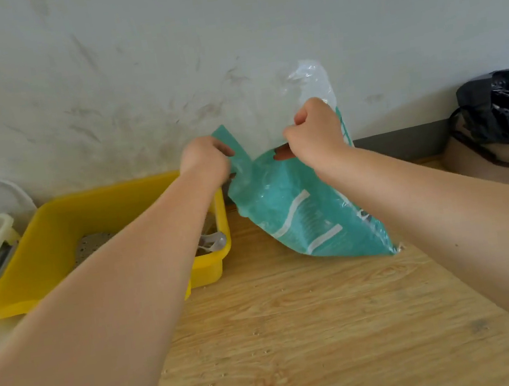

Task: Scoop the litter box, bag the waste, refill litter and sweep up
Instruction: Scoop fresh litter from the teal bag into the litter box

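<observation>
— Where's the litter bag (296, 219) now?
— Standing tilted on the wooden floor (299, 333), just right of the yellow litter box (54, 221), bottom corner down, mouth up toward the wall.
— And the hands?
— Both curled tight on the top edge. Left hand (204, 159) pinching the teal flap on the box side; right hand (315, 133) gripping the clear upper part on the far side.
— Looks like pulling the mouth open?
— Probably, ready for the refill. Long axis running from floor corner up to the hands, leaning away from the box.
— So which way to pour?
— Leftward, past the left hand, the nearer one to the box. Scoop (212, 243) lying inside it, over thin grey litter.
— Anything else around?
— Black-lined bin (504, 118) far right, well apart.
</observation>
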